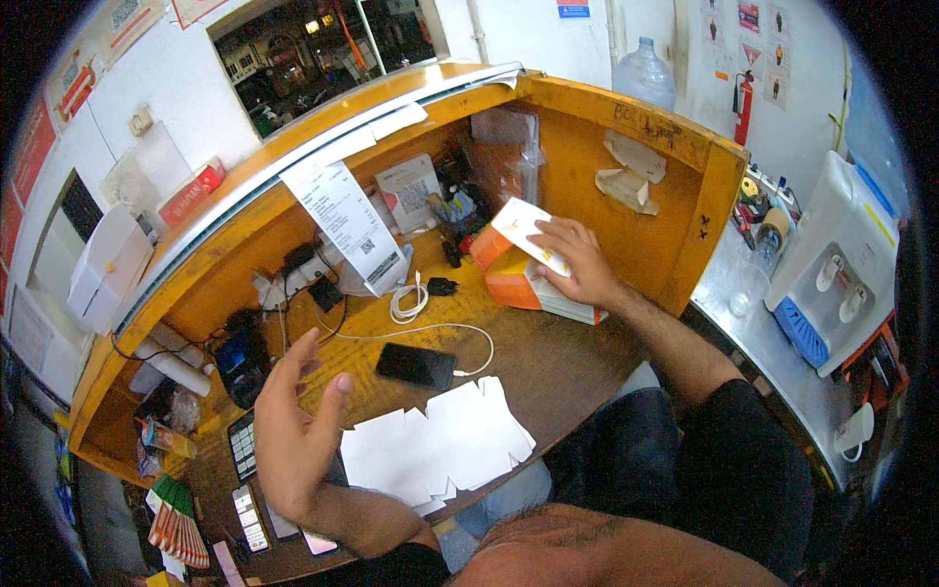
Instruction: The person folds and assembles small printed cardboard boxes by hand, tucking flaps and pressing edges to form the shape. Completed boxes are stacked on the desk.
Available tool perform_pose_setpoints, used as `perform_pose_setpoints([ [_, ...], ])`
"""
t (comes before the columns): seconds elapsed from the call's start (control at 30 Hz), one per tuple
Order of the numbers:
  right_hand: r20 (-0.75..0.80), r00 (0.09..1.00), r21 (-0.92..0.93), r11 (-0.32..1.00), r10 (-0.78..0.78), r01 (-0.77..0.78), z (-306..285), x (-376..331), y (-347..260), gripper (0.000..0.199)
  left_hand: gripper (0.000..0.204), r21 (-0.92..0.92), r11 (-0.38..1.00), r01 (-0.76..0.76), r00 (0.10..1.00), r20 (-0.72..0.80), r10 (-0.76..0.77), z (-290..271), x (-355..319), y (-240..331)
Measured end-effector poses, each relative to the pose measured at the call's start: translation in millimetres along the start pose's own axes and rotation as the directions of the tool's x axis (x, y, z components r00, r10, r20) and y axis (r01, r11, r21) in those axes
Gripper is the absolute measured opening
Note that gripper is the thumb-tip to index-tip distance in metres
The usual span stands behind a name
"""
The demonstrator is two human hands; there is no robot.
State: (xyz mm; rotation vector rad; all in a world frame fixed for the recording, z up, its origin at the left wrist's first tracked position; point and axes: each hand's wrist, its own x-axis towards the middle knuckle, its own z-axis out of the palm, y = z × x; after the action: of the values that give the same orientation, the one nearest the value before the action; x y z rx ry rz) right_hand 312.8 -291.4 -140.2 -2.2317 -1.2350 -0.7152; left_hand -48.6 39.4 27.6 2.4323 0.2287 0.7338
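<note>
Over the left side of the desk my left hand (298, 430) hovers with thumb and fingers apart, holding nothing. White sheets with ragged edges (430, 445) lie beside it near the desk's front edge. My right hand (579, 262) reaches to the right side of the desk, its fingers bent over a tilted white and orange piece (515, 227) that looks like a card box or booklet. Just under that hand sits a stack of orange and white booklets or cards (528, 291). A dark-screened phone (416, 366) lies between my hands, a white cable at its end.
A long printed slip (347, 225) hangs from the counter ledge. A coiled white cable (408, 301) and black adapter (442, 287) lie behind the phone. A calculator (242, 445) and orange-green fanned slips (178, 523) are at left. A water dispenser (831, 284) stands at right.
</note>
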Motion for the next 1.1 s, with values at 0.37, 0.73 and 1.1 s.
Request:
perform_pose_setpoints([
  [0.37, 0.160, 0.986, -0.010, 0.999, -0.046, 0.048, -11, -17, 3, 0.058, 0.057, -0.031, 0.997, 0.077, 0.996, 0.057, -0.075, 3, 0, 3],
  [0.73, 0.506, 0.862, 0.013, 0.999, 0.038, -0.052, -12, -29, 25, 0.054, 0.058, -0.034, 0.999, 0.038, 0.999, 0.029, -0.037, 5, 1, -6],
  [1.1, 0.437, 0.872, -0.156, 0.974, 0.219, -0.166, 56, -55, 22, 0.074, 0.057, -0.027, 0.995, 0.096, 0.994, 0.046, -0.095, 4, 3, 4],
])
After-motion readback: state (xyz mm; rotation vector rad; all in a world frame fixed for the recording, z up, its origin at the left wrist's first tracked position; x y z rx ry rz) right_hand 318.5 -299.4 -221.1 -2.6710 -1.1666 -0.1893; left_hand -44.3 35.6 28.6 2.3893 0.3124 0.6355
